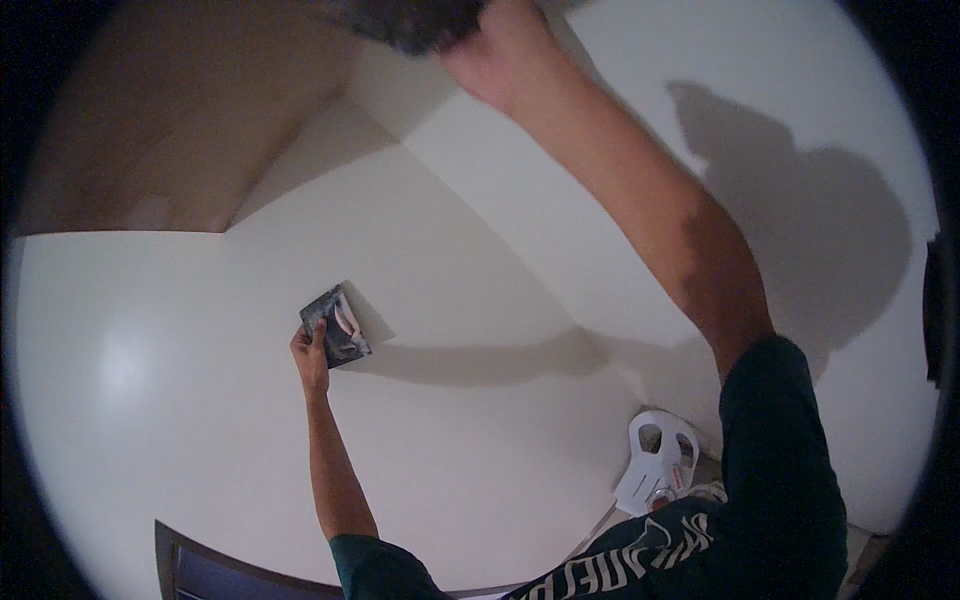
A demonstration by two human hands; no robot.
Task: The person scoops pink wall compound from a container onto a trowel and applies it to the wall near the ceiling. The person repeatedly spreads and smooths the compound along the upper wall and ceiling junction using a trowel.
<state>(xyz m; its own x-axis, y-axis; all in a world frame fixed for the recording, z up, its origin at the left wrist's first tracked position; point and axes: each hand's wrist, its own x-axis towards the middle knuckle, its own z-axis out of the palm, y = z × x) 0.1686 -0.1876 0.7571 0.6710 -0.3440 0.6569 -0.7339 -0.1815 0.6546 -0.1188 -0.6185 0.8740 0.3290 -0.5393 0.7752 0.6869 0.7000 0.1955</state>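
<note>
My left hand (309,346) is raised in front of the white wall and closed on a small picture card (340,338). Its thumb lies over the card's dark printed face, and the other fingers are mostly hidden behind it. The card is tilted, and its shadow falls on the wall beside it. My right arm stretches up across the view to the top edge, where my right hand (505,55) meets a dark fuzzy mass (415,22). Those right fingers are hidden, so I cannot tell whether they grip it or only touch it.
Two pale walls meet in a corner (480,225), with a brown surface (170,130) at upper left. A white plastic chair (655,465) with small things on it stands low in the corner. A dark frame (235,578) shows at lower left, a black object (934,310) at the right rim.
</note>
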